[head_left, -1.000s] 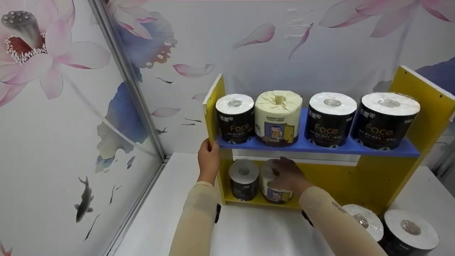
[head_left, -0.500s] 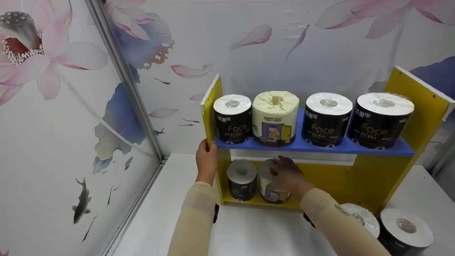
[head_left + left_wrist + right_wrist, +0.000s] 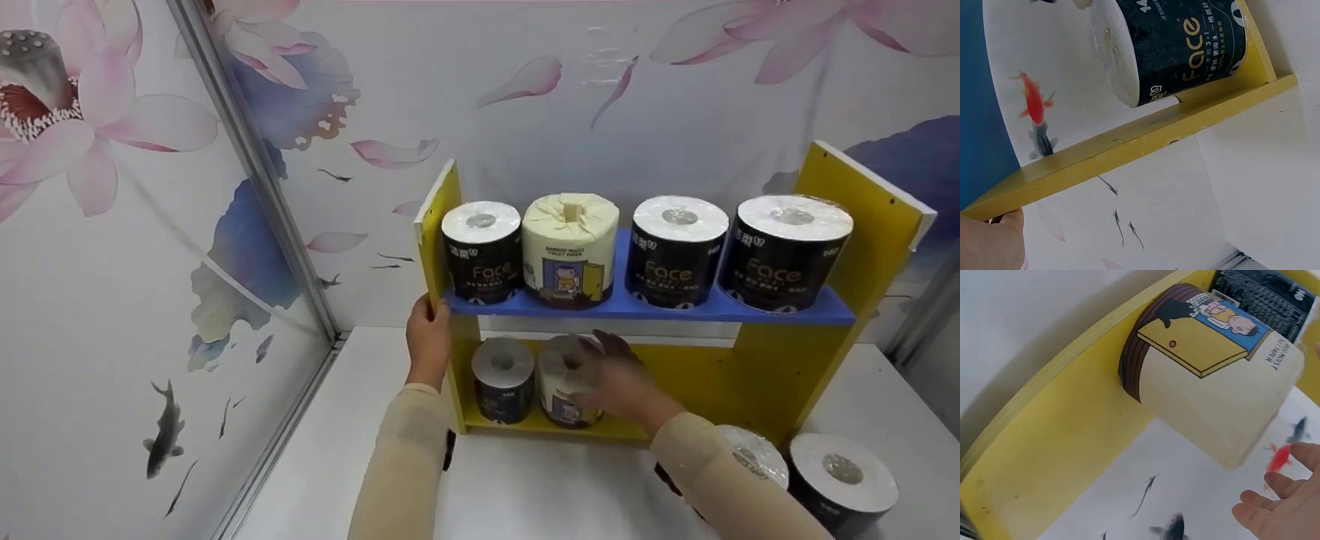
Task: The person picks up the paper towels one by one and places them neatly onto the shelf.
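Observation:
My left hand [image 3: 429,341] grips the left side panel of a yellow shelf unit [image 3: 433,225], just below the level of its blue board; in the left wrist view, the hand [image 3: 994,239] shows at the panel's edge. On the lower shelf a cream-wrapped toilet roll [image 3: 559,386] stands upright beside a black-wrapped toilet roll [image 3: 501,397]. My right hand [image 3: 626,382] is just right of the cream roll, partly overlapping it in the head view. In the right wrist view, its spread fingers [image 3: 1280,484] are apart from the cream roll [image 3: 1207,399] and hold nothing.
The blue upper board [image 3: 675,311] carries several rolls: black-wrapped ones [image 3: 679,262] and another cream one [image 3: 570,255]. Two more black-wrapped rolls stand on the white table [image 3: 540,495] at the front right, one [image 3: 844,480] beside my right sleeve. A floral-printed wall [image 3: 637,135] rises behind the unit.
My right hand has come off the lower cream roll and drawn a little to the right. The left hand keeps its hold on the side panel. The head view has shifted slightly right.

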Demonstrator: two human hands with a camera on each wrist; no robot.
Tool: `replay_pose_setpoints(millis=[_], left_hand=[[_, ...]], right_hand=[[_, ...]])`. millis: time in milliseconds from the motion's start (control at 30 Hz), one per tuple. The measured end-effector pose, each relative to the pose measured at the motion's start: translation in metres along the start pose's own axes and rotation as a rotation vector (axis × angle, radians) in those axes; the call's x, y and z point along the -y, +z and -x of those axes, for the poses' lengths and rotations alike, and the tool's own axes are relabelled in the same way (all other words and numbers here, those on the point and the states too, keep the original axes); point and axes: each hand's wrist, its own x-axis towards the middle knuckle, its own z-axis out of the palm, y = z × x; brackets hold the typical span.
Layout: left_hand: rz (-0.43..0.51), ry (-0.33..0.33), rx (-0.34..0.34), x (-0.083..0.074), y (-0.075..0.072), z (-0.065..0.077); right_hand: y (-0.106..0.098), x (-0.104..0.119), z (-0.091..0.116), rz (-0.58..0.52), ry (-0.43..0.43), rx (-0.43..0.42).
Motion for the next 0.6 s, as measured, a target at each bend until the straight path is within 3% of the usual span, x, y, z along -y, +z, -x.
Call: replay_pose_setpoints(millis=[133,600], left_hand=[[-0.004,-0.002,0.004,0.0,-0.001,0.0],[0.015,-0.009,0.017,0.0,0.0,0.002]], right_hand=[[-0.003,0.0,0.013,-0.012,-0.016,-0.049],[-0.013,0.0,0.045,0.01,-0.006,-0.072]])
